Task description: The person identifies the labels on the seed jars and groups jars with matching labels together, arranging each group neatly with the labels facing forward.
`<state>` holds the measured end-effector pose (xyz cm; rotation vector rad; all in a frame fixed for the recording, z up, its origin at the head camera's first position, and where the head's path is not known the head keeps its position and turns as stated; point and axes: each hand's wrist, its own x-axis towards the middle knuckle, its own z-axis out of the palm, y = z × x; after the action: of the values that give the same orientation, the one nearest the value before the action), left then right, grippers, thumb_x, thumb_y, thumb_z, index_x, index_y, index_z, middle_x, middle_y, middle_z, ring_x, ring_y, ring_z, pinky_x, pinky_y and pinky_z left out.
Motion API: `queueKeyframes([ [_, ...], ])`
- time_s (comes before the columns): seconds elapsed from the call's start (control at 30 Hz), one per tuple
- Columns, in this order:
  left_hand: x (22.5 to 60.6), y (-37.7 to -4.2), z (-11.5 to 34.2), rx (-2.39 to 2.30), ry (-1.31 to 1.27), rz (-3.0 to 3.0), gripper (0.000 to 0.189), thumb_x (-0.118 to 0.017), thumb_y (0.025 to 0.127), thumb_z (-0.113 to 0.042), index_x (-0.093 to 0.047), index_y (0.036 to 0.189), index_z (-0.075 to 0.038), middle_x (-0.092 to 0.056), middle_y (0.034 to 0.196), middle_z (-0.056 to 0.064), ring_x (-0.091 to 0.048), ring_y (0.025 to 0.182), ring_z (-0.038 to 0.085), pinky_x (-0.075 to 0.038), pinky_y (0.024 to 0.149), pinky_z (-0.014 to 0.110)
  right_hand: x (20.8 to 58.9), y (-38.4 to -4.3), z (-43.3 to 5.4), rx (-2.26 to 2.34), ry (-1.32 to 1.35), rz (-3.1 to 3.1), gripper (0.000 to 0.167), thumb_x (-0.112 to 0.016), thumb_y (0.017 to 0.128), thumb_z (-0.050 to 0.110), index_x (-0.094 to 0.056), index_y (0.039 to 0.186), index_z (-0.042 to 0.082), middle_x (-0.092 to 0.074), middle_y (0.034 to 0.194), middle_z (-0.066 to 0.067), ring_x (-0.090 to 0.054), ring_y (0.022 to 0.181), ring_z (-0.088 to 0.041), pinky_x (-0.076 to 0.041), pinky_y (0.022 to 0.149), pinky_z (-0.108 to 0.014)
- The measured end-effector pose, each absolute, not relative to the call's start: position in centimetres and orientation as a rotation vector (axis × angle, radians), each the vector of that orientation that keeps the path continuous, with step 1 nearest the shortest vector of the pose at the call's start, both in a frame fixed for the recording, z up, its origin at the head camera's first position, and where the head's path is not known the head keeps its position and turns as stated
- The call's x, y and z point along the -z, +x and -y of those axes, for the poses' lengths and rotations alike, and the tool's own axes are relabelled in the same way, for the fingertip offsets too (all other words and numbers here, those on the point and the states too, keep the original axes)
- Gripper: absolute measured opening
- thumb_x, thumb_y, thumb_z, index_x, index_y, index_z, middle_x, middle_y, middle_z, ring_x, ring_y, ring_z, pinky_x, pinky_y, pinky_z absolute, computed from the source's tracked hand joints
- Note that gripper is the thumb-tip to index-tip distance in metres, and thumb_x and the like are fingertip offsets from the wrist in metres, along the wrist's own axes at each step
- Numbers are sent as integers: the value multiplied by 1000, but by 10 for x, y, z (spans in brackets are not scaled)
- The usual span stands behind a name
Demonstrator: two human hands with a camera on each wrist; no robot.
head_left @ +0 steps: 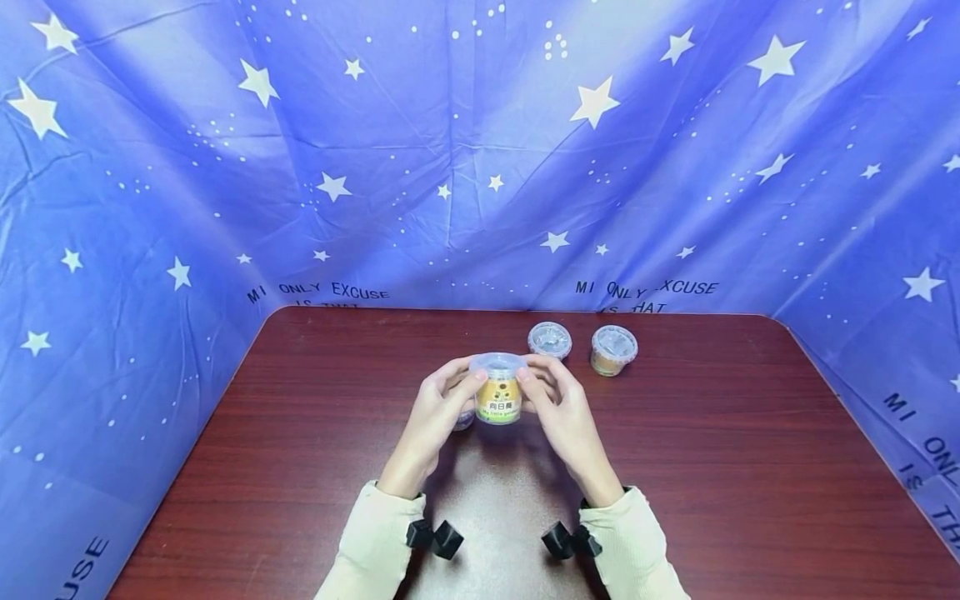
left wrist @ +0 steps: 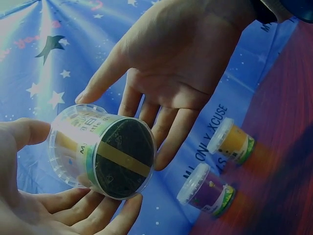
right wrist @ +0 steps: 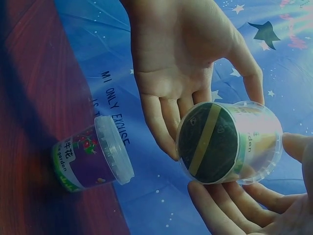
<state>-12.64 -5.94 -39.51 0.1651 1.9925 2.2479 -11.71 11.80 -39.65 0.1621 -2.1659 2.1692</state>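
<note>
Well, the labelled cup [head_left: 498, 402] is raised above the table [head_left: 300, 467], midway between my two hands, so neither hand is nearer to it than the other. My left hand [head_left: 435, 410] lies along its left side and my right hand [head_left: 558, 408] along its right, almost mirror images. Both are part-way closed: each thumb sits on the near side by the flared rim [head_left: 498, 363], the fingers reach round the far side and toward the base [left wrist: 122, 156], and this cup is all they hold. Its long axis runs roughly up and down, across the line from one palm to the other, wide rim uppermost, with the yellow and green label [head_left: 501, 408] facing me. Any slight lean is hard to judge, and I can't tell whether a lid covers the top. Seen from beneath, the base is dark, crossed by a yellowish strip [right wrist: 205, 139].

Just beyond my left fingers, partly hidden by them in the head view, a purple cup [right wrist: 80, 159] stands on the table. Farther off, to my right, a second purple cup [head_left: 550, 340] and an orange cup [head_left: 609, 363] stand near each other, apart from my hands
</note>
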Motion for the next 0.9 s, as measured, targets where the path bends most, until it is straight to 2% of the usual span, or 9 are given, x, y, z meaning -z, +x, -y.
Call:
queueKeyframes([
  [0.33,395,-126,59,-2247,157,-1998,39,-62,98,-26,-61,130,-4,-67,119,16,-65,100,16,-55,89,37,397,-117,-118,-2164,140,2196,31,-57,102,16,-56,129,2,-63,113,-17,-65,94,-10,-58,81,-30],
  [0.63,397,-128,60,-2251,155,-1997,38,-62,98,-25,-61,129,-4,-68,117,16,-66,98,15,-55,88,35,398,-120,-117,-2160,147,2226,30,-58,101,17,-57,128,3,-64,112,-17,-66,94,-11,-58,82,-35],
  [0.9,400,-132,63,-2229,155,-2038,37,-63,97,-26,-62,129,-7,-67,116,12,-63,101,15,-52,94,41,399,-125,-117,-2181,176,2237,32,-59,101,18,-57,129,3,-63,115,-20,-66,96,-14,-58,83,-36],
])
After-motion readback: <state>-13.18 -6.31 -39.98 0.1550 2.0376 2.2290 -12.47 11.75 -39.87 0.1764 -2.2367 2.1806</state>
